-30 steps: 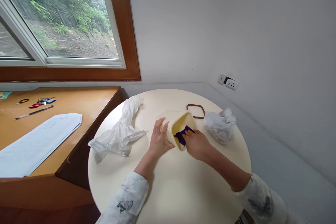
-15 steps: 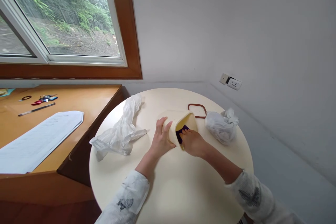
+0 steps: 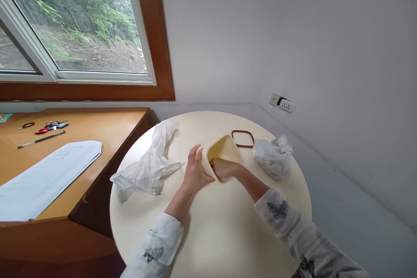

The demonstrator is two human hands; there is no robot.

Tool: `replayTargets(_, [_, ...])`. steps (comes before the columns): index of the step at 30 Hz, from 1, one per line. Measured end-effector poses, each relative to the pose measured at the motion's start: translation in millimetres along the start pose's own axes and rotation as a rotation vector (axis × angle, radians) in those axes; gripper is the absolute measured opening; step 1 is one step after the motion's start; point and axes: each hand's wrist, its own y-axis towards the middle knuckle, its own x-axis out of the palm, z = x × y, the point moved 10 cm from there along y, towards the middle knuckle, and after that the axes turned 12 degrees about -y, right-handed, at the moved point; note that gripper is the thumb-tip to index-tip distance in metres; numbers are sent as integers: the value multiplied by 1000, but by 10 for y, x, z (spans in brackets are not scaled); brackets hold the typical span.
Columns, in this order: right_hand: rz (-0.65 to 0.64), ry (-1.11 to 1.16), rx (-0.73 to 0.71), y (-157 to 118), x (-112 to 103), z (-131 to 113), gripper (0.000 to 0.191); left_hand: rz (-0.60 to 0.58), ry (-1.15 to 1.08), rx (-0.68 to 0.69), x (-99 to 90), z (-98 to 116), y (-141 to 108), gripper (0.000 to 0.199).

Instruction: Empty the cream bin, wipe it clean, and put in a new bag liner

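A cream-coloured bin (image 3: 230, 150) is tipped over on the round table, its mouth turned toward me. My left hand (image 3: 194, 173) grips its outside at the left, fingers over the wall and thumb near the lower rim. Inside the mouth is my right hand (image 3: 224, 168), reaching in past the wrist; its fingertips are hidden, and so is anything they hold. Just behind the bin lies a brown rounded-square ring (image 3: 243, 145).
A crumpled clear plastic bag (image 3: 148, 160) lies at the table's left, a knotted filled bag (image 3: 272, 156) at the right. The wooden desk (image 3: 120, 124) holds papers (image 3: 55, 176), a pen (image 3: 41, 139) and keys (image 3: 52, 127). A wall stands behind.
My right hand has moved left and deeper into the bin. The dark cloth seen under its fingers is now out of sight. The bin's mouth has turned slightly.
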Motion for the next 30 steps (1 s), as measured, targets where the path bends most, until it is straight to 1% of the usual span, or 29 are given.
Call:
replayTargets(2, [-49, 25, -11, -162, -27, -35, 17, 10, -19, -28, -30, -38, 0, 112])
replayTargets(4, [-60, 18, -31, -375, -115, -108, 21, 27, -59, -57, -63, -74, 6, 112])
replayTargets(7, [-3, -50, -108, -709, -314, -296, 24, 47, -122, -89, -108, -104, 21, 112])
replayTargets(9, [48, -73, -153, -885, -414, -396, 26, 49, -148, -102, -122, -111, 26, 111])
replayTargets(12, [114, -129, -187, -1022, -467, -419, 35, 41, -174, -109, -124, -109, 24, 109])
replayTargets(15, [186, -231, -169, -1044, -462, -300, 45, 32, -192, -109, -122, -103, 21, 109])
replayTargets(17, [246, -311, -169, -1040, -460, -231, 47, 35, -201, -122, -136, -106, 25, 110])
replayTargets(20, [360, -440, -226, -1042, -464, -233, 45, 56, -252, -168, -182, -126, 35, 110])
replayTargets(23, [478, -540, -281, -1026, -453, -285, 41, 41, -351, -234, -182, -182, 28, 114])
replayTargets(26, [572, -591, -267, -967, -444, -293, 35, 29, -423, -293, -157, -280, -6, 116])
replayTargets(28, [607, -619, -231, -909, -420, -280, 33, 33, -438, -307, -134, -331, -30, 110])
replayTargets(30, [620, -649, -203, -846, -362, -283, 32, 42, -419, -285, -105, -327, -46, 98])
